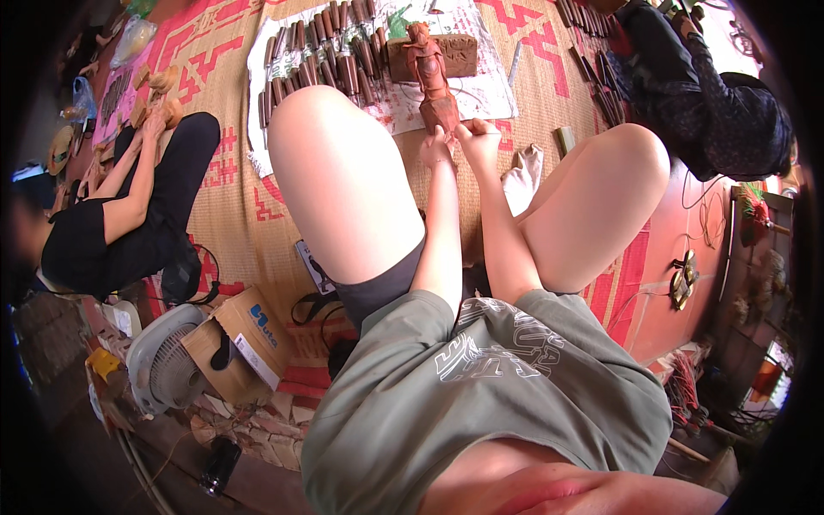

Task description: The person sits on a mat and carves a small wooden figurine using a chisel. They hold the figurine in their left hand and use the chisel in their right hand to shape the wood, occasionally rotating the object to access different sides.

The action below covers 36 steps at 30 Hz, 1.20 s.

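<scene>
A reddish-brown carved wooden figurine lies in front of me with its base toward me, its upper part leaning on a brown wooden block. My left hand is closed at the near end of the base, thumb against the wood. Beside it, my right hand makes a fist close to the same base; what it holds, if anything, is hidden. Several carving tools with dark brown handles lie in rows left of the figurine on a white printed cloth.
Past my right knee are a pale cloth and more dark-handled tools. A person in black works at left; another person in dark clothes sits at right. A grey fan and a cardboard box stand on my left.
</scene>
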### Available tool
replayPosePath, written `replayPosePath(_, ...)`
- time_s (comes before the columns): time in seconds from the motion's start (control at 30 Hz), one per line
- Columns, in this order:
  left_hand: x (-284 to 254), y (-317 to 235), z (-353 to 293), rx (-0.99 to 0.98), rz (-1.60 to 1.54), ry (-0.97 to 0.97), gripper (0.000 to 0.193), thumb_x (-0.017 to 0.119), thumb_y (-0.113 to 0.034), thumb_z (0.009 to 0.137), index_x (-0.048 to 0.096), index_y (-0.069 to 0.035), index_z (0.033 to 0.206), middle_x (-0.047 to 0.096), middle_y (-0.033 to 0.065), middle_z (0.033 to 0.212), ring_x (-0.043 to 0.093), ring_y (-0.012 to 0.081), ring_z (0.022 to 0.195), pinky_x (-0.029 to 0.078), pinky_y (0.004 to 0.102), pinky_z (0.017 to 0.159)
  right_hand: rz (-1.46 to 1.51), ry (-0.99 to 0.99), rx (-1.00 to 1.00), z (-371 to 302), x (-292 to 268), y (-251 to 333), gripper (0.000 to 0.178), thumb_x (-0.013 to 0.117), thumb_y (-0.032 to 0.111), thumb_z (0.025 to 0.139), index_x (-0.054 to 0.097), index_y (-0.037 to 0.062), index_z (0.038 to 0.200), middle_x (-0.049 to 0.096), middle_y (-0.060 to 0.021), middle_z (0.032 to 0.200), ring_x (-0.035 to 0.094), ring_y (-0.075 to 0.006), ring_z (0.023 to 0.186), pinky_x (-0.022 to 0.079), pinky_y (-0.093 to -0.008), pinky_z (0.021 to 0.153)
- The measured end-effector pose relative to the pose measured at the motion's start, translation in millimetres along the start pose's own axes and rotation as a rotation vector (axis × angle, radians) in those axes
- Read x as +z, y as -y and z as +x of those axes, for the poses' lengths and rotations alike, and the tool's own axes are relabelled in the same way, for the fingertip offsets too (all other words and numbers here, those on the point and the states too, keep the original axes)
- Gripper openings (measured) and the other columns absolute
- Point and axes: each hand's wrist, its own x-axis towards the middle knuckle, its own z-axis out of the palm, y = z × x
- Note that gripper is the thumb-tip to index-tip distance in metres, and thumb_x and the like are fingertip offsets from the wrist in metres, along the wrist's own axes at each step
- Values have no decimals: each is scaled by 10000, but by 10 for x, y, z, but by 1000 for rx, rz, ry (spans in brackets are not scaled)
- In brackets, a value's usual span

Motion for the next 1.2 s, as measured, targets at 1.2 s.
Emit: replayPosePath(1.2,527,-318,10,645,1210,-149,729,722,-385,685,397,2,1211,521,212,1126,526,385,1052,469,465,857,-14,-51,-229,369,140,233,99,690,1,738,604,-43,759,659,-81,774,589,-68,661,476,-216,599)
